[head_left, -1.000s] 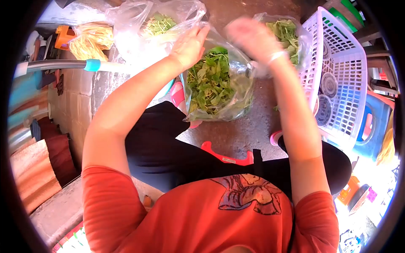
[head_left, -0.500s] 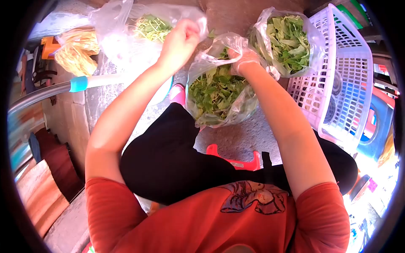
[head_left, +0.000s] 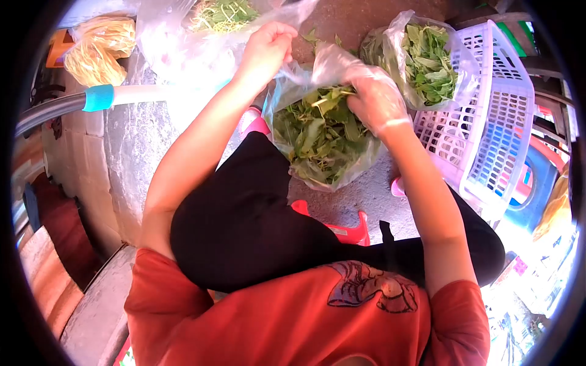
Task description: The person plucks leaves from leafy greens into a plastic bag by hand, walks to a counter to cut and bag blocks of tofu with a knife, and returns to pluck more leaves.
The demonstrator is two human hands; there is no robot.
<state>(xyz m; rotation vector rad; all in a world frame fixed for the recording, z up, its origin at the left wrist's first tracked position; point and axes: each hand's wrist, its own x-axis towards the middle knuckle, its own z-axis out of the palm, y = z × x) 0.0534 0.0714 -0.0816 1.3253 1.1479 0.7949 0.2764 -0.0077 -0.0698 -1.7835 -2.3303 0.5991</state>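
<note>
A clear plastic bag full of green leaves (head_left: 320,137) stands on the floor in front of my knees. My right hand (head_left: 375,97), in a thin clear glove, is at the bag's right rim with its fingers bent round some of the leaves. My left hand (head_left: 265,52) is closed in a pinch on plastic film above the bag's left side. Behind it lies another clear bag with thin green stems (head_left: 223,15). To the right of my right hand stands a third bag of leaves (head_left: 429,64).
A white plastic basket (head_left: 500,116) leans at the right, beside a blue stool (head_left: 540,189). At the left are a bag of yellow strips (head_left: 97,52) and a metal tube with a teal collar (head_left: 99,97). A red plastic piece (head_left: 351,232) lies between my legs.
My right hand has come from above the bags down to the middle bag's leaves. The gap between bag and hand has closed, and my left hand's fingers have gone from spread to pinched.
</note>
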